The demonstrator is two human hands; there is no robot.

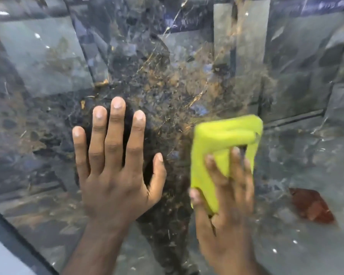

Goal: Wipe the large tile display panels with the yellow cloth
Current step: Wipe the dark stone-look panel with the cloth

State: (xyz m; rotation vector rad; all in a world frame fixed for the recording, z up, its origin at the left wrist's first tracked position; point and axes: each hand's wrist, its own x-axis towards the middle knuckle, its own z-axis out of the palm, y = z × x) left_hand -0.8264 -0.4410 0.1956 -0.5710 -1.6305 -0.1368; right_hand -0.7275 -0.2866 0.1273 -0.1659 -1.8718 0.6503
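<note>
Head view: I record the left hand [115, 185] laid flat against the tile display panel [187, 76], fingers straight and slightly spread, thumb out to the side, holding nothing. The right hand [226, 205] is beside it and apart from it, and has hold of the yellow cloth [222, 135]. Its fingers lie over the lower part of the cloth and its thumb pinches the lower left corner. This hand is blurred, so I cannot tell how tightly the fingers curl.

The cloth is folded into a thick pad and sits against the panel face, most of it showing above and to the left of the right fingers.

The panel is glossy and dark, marbled in blue, grey and brown with thin gold veins, and it carries strong reflections of surrounding panels. A rust-red patch [310, 205] shows on the surface to the right of the right hand. A dark frame edge [14, 241] crosses the lower left corner.
</note>
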